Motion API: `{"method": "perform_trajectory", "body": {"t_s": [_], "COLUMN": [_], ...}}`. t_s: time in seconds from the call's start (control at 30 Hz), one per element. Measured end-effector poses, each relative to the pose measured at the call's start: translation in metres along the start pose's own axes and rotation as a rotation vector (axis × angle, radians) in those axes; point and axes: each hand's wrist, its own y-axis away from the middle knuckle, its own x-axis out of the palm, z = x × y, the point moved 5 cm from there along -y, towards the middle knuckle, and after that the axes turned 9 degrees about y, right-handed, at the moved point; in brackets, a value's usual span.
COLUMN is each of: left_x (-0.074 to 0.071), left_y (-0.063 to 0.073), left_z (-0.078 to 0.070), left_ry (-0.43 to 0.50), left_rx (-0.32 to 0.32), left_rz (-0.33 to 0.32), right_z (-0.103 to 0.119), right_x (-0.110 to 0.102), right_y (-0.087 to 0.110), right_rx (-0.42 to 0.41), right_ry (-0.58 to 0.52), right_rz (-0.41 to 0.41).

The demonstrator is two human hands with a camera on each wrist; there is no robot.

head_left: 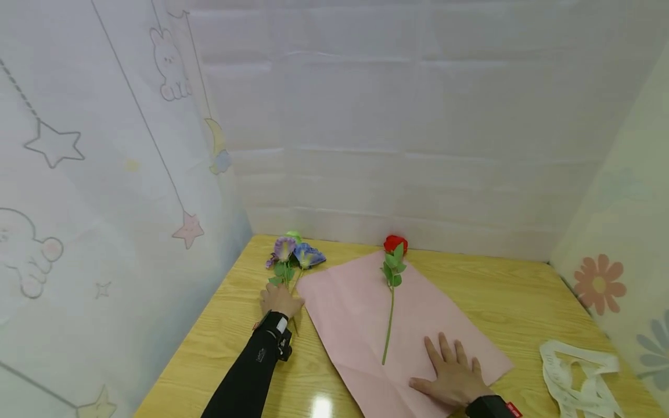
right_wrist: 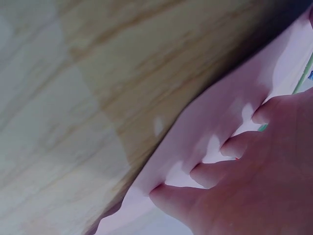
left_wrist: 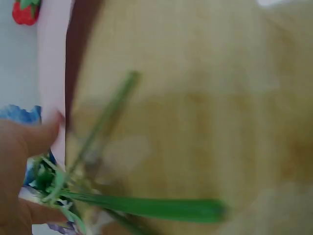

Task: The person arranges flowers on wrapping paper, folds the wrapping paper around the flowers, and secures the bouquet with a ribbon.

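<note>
In the head view, a purple flower (head_left: 284, 248) and a blue flower (head_left: 308, 255) lie at the table's far left. My left hand (head_left: 280, 300) is over their stems, thumb spread to the right. The left wrist view shows green stems (left_wrist: 146, 204) running out between the parted thumb and fingers. A red rose (head_left: 395, 244) with a long leafy stem lies on a sheet of pink wrapping paper (head_left: 345, 313). My right hand (head_left: 450, 374) rests flat on the paper's near right part, fingers spread. The right wrist view has these fingertips on the paper near its edge (right_wrist: 181, 142).
A white cut-out piece (head_left: 580, 377) lies at the right side of the wooden table (head_left: 502, 290). Patterned cloth walls (head_left: 104, 203) stand on the left and right, and a plain white one (head_left: 397, 145) closes off the back.
</note>
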Motion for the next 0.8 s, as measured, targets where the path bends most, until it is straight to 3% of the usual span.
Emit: {"method": "perform_trajectory", "body": {"t_s": [0.17, 0.33, 0.5, 0.6, 0.67, 0.8], "left_x": [0.002, -0.007, -0.025, -0.038, -0.044, -0.041], "left_y": [0.002, 0.004, 0.007, 0.011, 0.015, 0.024], "left_z": [0.004, 0.003, -0.010, -0.031, -0.053, -0.106], "left_ry": [0.089, 0.069, 0.117, 0.196, 0.236, 0.326], "left_rx": [0.027, 0.026, 0.055, 0.114, 0.179, 0.296], "left_rz": [-0.010, -0.022, -0.153, -0.243, -0.287, -0.267], "right_z": [0.000, 0.003, 0.004, 0.004, 0.004, 0.003], "right_x": [-0.001, -0.002, -0.004, -0.006, -0.006, -0.007], "right_y": [0.003, 0.004, 0.006, 0.006, 0.006, 0.006], "right_rx": [0.006, 0.003, 0.004, 0.006, 0.006, 0.008], "right_ry": [0.001, 0.002, -0.010, -0.006, -0.003, -0.009], "right_rz": [0.002, 0.000, 0.003, 0.008, 0.011, 0.015]}}
